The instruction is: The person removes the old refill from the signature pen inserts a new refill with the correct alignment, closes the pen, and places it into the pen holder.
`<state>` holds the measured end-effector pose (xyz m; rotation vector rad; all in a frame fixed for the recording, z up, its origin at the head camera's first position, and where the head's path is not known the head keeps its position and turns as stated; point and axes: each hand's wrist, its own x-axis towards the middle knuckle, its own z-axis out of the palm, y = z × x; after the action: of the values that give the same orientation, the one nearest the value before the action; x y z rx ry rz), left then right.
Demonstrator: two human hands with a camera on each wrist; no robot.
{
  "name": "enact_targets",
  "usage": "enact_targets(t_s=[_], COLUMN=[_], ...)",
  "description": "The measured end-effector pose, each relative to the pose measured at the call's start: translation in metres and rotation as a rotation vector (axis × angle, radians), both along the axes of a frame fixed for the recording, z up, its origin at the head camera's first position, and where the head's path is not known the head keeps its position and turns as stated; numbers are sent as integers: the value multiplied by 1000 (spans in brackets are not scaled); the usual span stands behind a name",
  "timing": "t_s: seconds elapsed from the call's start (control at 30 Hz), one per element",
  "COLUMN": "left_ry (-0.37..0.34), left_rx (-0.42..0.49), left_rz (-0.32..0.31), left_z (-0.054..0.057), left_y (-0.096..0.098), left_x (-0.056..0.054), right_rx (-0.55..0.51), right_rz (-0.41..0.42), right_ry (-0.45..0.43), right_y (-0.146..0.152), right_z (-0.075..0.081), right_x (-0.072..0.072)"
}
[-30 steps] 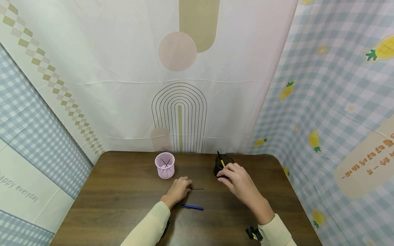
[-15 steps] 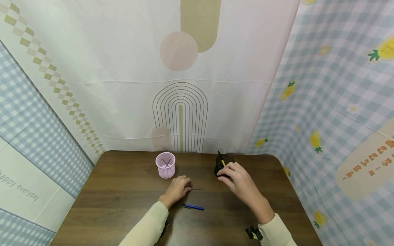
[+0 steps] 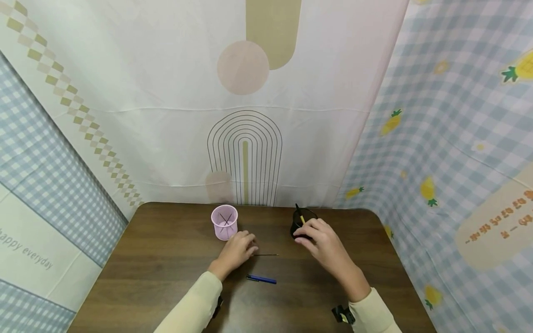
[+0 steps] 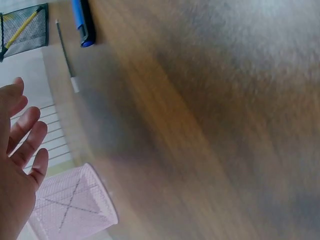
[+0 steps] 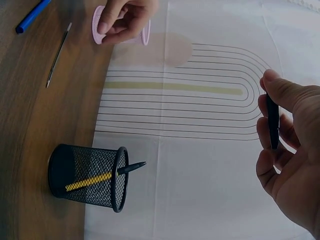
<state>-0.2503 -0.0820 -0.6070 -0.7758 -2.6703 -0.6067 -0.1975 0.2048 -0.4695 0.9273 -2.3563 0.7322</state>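
Observation:
My left hand (image 3: pixel 238 252) hovers in front of the pink mesh cup (image 3: pixel 225 233), fingers loosely bent and nothing in them. Just right of its fingertips a thin pen refill (image 3: pixel 268 255) lies on the table, with a pale end in the left wrist view. My right hand (image 5: pixel 295 145) pinches a short, black, tapered pen part (image 5: pixel 273 122) between thumb and fingers. In the head view that hand overlaps the black mesh cup (image 3: pixel 296 227) and hides the pen part. A yellow pen with a black end (image 5: pixel 95 181) leans inside the black cup.
Nearer the person than the refill lies a blue pen (image 3: pixel 261 279) on the brown wooden table (image 3: pixel 166 277). Dark crossed lines show on the pink cup. A printed cloth (image 3: pixel 179 152) hangs behind the table's back edge, with a checked cloth (image 3: pixel 416 138) at the right.
My left hand has drawn a little left, away from the refill, and more of the refill shows. The right hand keeps its place. The head view has shifted slightly.

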Motion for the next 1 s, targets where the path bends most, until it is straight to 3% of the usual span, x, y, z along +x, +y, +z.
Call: enact_targets(t_s=[0.53,1.0], left_ry=[141,284], left_rx=[78,131], left_rz=[2,66], left_z=[31,63], left_y=[-13,-26], left_x=[13,11], right_rx=[-2,4], right_rz=[7,21], right_ry=[-10,15], right_y=[-1,-2], right_z=[-1,-2], right_x=[-1,-2])
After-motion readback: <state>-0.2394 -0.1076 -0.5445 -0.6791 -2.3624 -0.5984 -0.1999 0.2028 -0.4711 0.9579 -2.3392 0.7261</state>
